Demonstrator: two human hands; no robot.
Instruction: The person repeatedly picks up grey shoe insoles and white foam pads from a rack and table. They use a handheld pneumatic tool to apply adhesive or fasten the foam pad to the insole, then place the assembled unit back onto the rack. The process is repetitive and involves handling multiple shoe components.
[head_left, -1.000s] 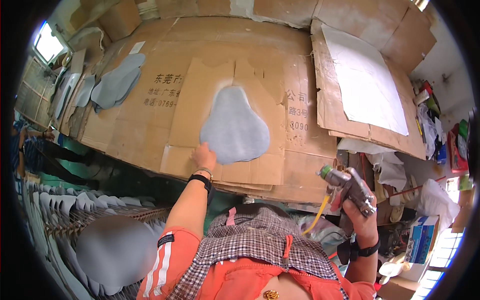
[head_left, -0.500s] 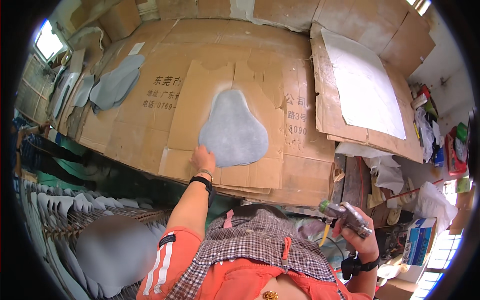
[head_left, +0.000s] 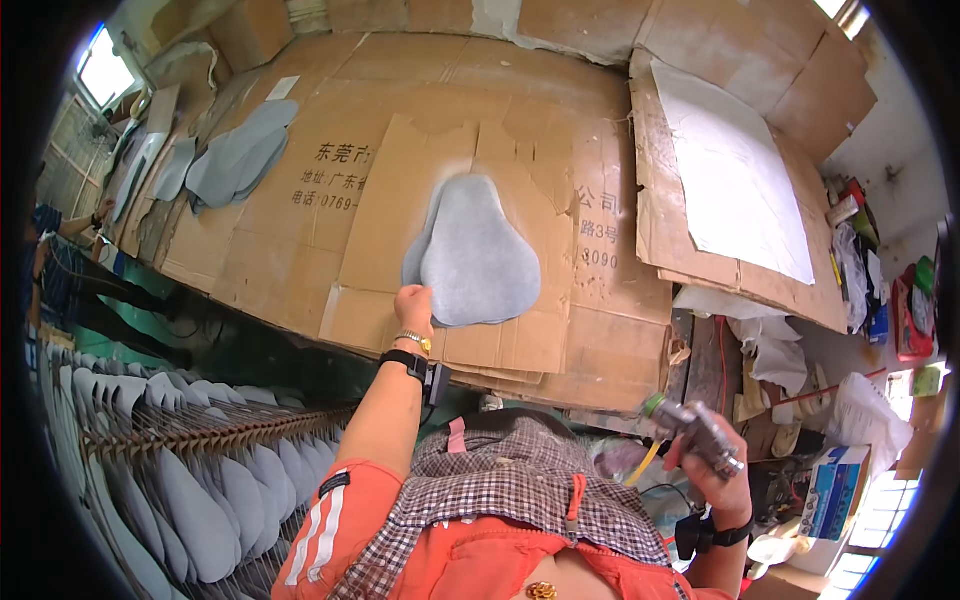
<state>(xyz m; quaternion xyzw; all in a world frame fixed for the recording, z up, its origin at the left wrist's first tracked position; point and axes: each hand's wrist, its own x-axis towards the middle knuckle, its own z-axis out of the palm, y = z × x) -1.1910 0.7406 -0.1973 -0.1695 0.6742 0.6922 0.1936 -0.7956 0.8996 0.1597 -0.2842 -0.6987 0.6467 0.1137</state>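
A grey pear-shaped sheet (head_left: 480,255) lies on the cardboard in the middle, its left edge pinched in the fingers of my left hand (head_left: 414,308). Under it, a second grey piece (head_left: 413,262) shows along the left side, so the two are out of line. Off to the right, above my lap, my right hand (head_left: 722,470) is wrapped round a metal spray gun (head_left: 700,438) with a green part at its front end. A yellow hose (head_left: 645,465) hangs near the gun.
Cardboard (head_left: 300,265) covers the bench. Several grey pieces (head_left: 243,155) lie at its far left, near another person's arm (head_left: 80,225). A white sheet (head_left: 735,170) rests on cardboard at right. Many grey pieces hang on a rack (head_left: 225,430) at lower left. Clutter (head_left: 840,490) fills the right side.
The top grey sheet's left edge has come away to the right, baring the piece beneath. The blurred grey shape at lower left is gone, and another person's arm shows at far left.
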